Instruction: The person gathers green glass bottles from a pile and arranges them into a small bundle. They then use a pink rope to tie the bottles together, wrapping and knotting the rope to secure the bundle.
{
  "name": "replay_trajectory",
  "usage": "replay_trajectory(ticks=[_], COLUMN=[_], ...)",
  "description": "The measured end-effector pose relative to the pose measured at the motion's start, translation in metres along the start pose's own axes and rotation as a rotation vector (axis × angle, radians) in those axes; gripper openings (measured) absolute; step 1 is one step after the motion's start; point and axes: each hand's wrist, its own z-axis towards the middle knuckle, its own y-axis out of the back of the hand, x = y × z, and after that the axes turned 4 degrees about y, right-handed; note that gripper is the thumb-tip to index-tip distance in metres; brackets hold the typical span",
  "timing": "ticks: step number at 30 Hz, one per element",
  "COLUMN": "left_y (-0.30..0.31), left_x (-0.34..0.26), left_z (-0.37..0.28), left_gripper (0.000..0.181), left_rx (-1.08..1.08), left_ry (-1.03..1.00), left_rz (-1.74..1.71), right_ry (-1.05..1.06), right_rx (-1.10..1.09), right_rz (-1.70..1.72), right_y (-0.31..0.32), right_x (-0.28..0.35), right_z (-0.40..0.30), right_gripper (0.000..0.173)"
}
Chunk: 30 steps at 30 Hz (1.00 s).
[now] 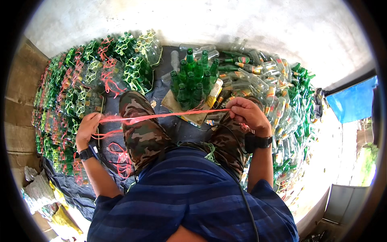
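A length of red plastic twine [169, 114] stretches nearly level across my lap between both hands. My left hand [88, 127] grips its left end, where the strands look frayed and blurred. At the other end my right hand [246, 113] pinches the twine between thumb and fingers, above my right thigh. Beyond the twine, several upright green glass bottles [190, 80] stand grouped tightly on a flat board [170, 104]. More red twine [121, 160] lies in loose loops beside my left thigh. Some green twine [210, 151] rests at my waist.
Many bottles bundled with red and green twine [105, 68] stand at the left. Loose clear and green glass bottles [273, 90] are heaped at the right. A dark sheet [160, 81] covers the floor between. A pale wall [193, 21] rises behind, and yellow plastic [63, 220] lies lower left.
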Motion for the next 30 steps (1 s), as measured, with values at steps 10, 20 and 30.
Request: replay_trajectory(ticks=[10, 20, 30], left_y=[0.056, -0.200, -0.205], left_x=[0.132, -0.164, -0.155], left_z=[0.035, -0.053, -0.028], left_gripper=[0.032, 0.052, 0.020], left_rx=[-0.867, 0.293, 0.647], left_ry=[0.160, -0.973, -0.595], left_rz=[0.821, 0.142, 0.055], right_ry=[0.045, -0.016, 0.106], right_rx=[-0.051, 0.216, 0.105], right_rz=[0.177, -0.046, 0.068], right_y=[-0.003, -0.085, -0.072], right_x=[0.000, 0.074, 0.047], right_z=[0.015, 0.013, 0.014], right_gripper=[0.015, 0.019, 0.013])
